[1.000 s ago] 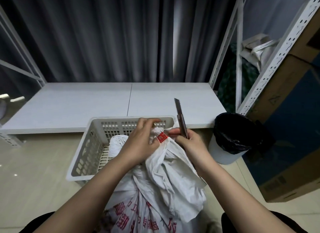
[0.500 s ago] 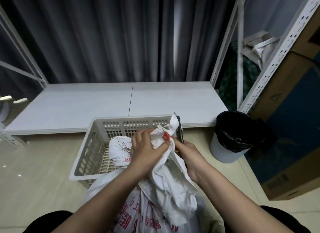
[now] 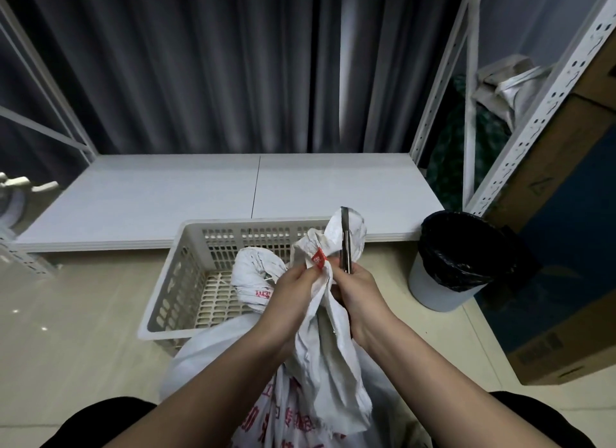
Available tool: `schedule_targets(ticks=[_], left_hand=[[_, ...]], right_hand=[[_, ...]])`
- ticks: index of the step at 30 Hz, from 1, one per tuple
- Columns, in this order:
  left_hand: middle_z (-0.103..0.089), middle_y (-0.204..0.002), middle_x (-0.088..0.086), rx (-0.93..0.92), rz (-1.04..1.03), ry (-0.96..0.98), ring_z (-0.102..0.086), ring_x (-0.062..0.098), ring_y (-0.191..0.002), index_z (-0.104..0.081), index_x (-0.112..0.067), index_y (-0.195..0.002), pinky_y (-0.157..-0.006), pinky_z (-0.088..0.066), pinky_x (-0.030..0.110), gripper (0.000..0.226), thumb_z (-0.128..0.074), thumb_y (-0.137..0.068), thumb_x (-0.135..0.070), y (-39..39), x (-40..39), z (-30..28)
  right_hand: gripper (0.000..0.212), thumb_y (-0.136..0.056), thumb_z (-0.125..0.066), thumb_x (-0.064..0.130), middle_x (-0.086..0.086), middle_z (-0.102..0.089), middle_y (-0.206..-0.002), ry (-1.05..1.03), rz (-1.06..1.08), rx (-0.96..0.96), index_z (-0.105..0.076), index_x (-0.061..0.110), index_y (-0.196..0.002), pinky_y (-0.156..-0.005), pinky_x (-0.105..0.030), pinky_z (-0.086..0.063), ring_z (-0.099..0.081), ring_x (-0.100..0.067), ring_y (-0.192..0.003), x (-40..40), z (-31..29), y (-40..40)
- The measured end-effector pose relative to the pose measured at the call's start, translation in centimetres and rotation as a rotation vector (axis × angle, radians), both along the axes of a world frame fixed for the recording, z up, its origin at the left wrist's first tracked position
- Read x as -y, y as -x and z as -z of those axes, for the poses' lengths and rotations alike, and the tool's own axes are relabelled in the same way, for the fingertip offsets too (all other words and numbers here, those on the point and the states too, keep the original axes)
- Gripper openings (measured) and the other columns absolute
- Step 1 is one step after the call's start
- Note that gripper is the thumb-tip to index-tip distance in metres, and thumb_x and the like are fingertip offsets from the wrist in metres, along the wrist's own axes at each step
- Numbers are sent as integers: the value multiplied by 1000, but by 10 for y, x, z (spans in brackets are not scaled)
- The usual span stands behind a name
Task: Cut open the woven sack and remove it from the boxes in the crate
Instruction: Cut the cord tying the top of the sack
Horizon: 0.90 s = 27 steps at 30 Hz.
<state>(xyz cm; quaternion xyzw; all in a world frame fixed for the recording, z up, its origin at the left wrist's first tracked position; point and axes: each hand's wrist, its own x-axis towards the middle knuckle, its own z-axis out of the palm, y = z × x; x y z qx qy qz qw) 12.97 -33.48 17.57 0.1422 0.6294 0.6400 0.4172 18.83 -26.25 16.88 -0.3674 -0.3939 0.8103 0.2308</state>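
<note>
Head view: woven sack (image 3: 328, 351) neck between both hands, left (image 3: 293, 294) and right (image 3: 358, 296)

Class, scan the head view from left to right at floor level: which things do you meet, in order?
White crate → left hand → red tag → knife → right hand → lined bin → cardboard box.

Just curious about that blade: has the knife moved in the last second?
Yes. The knife has sunk toward the right hand; its tip stood above the crate rim against the shelf board, now against the sack's bunched top.
</note>
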Motion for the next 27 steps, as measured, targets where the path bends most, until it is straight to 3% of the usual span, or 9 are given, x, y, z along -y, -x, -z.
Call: schedule_targets(ticks=[3, 7, 11, 14, 16, 19, 21, 24, 27], left_hand=[[-72, -95, 15, -50, -117, 25, -69, 25, -91, -67, -9, -99, -85, -53, 39, 17, -57, -93, -21, 0, -2, 6], [-61, -87, 11, -177, -221, 50, -60, 24, -82, -56, -9, -91, -74, -48, 34, 3, -55, -93, -11, 9, -2, 12], [-53, -76, 0, -281, -279, 67, -48, 11, -67, -53, -7, -96, -55, -39, 14, 4, -50, -95, -10, 25, 3, 8], [-50, -71, -1, -326, -287, 97, -44, 9, -59, -53, -4, -99, -45, -36, 11, 8, -48, -96, -9, 36, 5, 9], [-52, -73, 0, -366, -260, 136, -48, 11, -61, -52, -5, -102, -51, -39, 16, 8, -47, -96, -8, 43, 5, 8], [-63, -95, 7, -384, -193, 174, -60, 19, -87, -50, -5, -109, -78, -47, 30, 18, -45, -93, 0, 47, 5, 4], [-63, -107, 5, -425, -144, 199, -59, 18, -99, -52, -5, -115, -86, -47, 30, 25, -43, -92, 0, 48, 6, -1], [-61, -100, -3, -429, -99, 156, -57, 10, -93, -53, -9, -113, -74, -42, 20, 20, -44, -95, -8, 45, 7, -6], [-61, -89, -9, -368, -97, 125, -57, 4, -83, -54, -13, -106, -66, -40, 19, 15, -50, -94, -21, 44, 8, -8]], right_hand=[[9, -84, -69, 12, -9, -61, -63, -66, 31, 28, -61, 10, -80, -59, -27, -48, -59, -20, -57, 5, 4, 5], [7, -86, -66, 13, -15, -61, -73, -91, 58, 33, -61, 9, -88, -68, -36, -48, -59, -26, -69, 2, 4, 5], [13, -90, -57, 15, -10, -53, -68, -231, 115, 126, -53, 15, -77, -52, -25, -40, -52, -18, -55, -15, -2, -3], [17, -91, -55, 10, -5, -52, -64, -223, 96, 118, -52, 15, -75, -35, -15, -32, -44, -2, -35, -21, -8, -13], [14, -91, -55, 7, -5, -56, -70, -291, 89, 160, -55, 13, -78, -33, -10, -29, -40, 2, -31, -23, -12, -18], [13, -90, -57, 7, -4, -60, -71, -441, 105, 250, -57, 15, -79, -36, -8, -29, -40, 3, -31, -28, -13, -22], [13, -89, -60, 10, -2, -60, -71, -545, 80, 297, -58, 18, -79, -41, -8, -32, -43, 3, -37, -31, -12, -22], [8, -86, -62, 9, 1, -59, -72, -742, -43, 383, -61, 17, -83, -53, -14, -36, -49, -7, -60, -40, -15, -24], [6, -84, -62, 10, -5, -70, -76, -833, -196, 449, -61, 14, -89, -53, -10, -36, -52, -5, -63, -49, -25, -30]])
